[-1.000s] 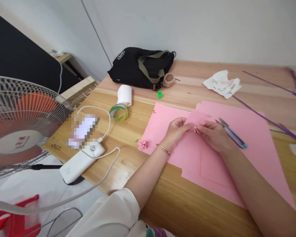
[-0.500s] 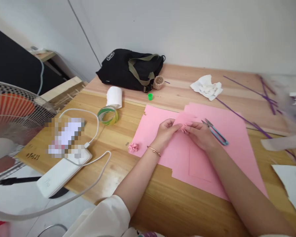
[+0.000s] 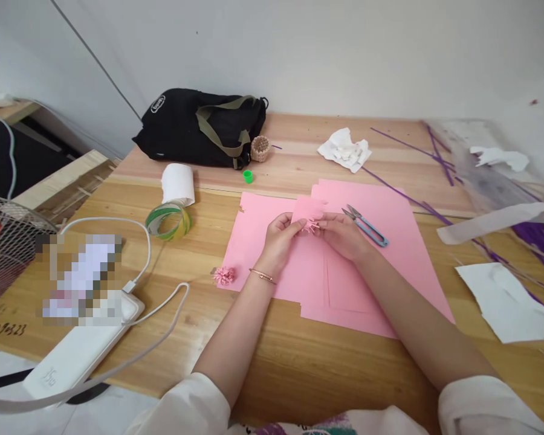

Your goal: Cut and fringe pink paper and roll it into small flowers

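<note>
Between my two hands is a piece of pink fringed paper (image 3: pixel 307 211), its cut strips curling at the lower edge. My left hand (image 3: pixel 281 237) pinches its left side, thumb on top. At the right side, the fingers of my right hand (image 3: pixel 342 234) close on the fringe. Larger pink paper sheets (image 3: pixel 263 266) lie overlapping on the table under both hands. Blue-handled thread snips (image 3: pixel 366 226) rest on the paper just right of my right hand. A small pink paper flower (image 3: pixel 224 275) sits by the lower left corner of the sheets.
A black bag (image 3: pixel 194 130), a woven cup (image 3: pixel 260 148) and a green cap (image 3: pixel 248 176) stand at the back. Left are a paper roll (image 3: pixel 178 184), tape rolls (image 3: pixel 167 222) and a power bank (image 3: pixel 81 347) with cables. Crumpled tissue (image 3: pixel 344 150) and purple strips (image 3: pixel 410 196) lie right.
The camera view has turned right, so everything appears further left. Between my hands, the fringed paper now shows more of its flat face and cut strips.
</note>
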`<act>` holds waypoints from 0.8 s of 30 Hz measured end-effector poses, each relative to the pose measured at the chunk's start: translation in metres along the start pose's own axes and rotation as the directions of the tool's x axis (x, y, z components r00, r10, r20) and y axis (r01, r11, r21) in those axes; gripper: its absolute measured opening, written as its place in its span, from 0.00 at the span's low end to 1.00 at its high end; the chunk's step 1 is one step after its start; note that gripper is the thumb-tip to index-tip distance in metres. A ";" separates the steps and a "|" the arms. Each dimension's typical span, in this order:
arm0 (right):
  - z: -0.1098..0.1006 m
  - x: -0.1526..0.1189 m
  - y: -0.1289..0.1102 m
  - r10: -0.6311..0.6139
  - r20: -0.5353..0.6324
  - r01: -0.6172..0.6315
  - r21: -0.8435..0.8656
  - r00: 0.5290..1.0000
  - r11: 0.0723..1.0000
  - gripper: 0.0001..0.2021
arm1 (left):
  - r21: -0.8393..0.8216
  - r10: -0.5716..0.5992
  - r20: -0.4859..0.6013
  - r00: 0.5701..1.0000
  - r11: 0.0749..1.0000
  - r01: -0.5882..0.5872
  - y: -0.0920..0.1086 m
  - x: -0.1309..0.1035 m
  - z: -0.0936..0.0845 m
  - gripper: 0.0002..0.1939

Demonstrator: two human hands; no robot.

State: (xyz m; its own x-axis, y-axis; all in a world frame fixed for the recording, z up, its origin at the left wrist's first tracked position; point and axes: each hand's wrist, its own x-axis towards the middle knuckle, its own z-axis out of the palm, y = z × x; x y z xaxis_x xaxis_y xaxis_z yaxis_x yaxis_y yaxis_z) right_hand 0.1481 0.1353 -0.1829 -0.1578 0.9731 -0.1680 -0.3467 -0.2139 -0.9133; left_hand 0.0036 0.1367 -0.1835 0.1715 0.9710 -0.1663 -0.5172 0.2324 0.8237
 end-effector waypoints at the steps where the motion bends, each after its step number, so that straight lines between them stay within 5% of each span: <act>1: 0.000 0.000 0.000 -0.001 0.004 0.001 -0.006 1.000 1.000 0.10 | 0.003 -0.002 -0.001 1.000 1.000 0.002 0.000 0.000 0.000 0.11; 24: -0.003 0.000 0.003 -0.008 -0.030 0.006 -0.061 1.000 0.998 0.13 | -0.025 -0.013 0.005 1.000 1.000 0.013 0.000 0.000 -0.001 0.10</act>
State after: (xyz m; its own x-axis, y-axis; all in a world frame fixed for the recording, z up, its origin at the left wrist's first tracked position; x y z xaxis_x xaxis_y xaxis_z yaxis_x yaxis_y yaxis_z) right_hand 0.1499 0.1350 -0.1864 -0.1277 0.9768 -0.1720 -0.2907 -0.2027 -0.9351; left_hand 0.0030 0.1370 -0.1838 0.1826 0.9677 -0.1738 -0.5361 0.2461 0.8075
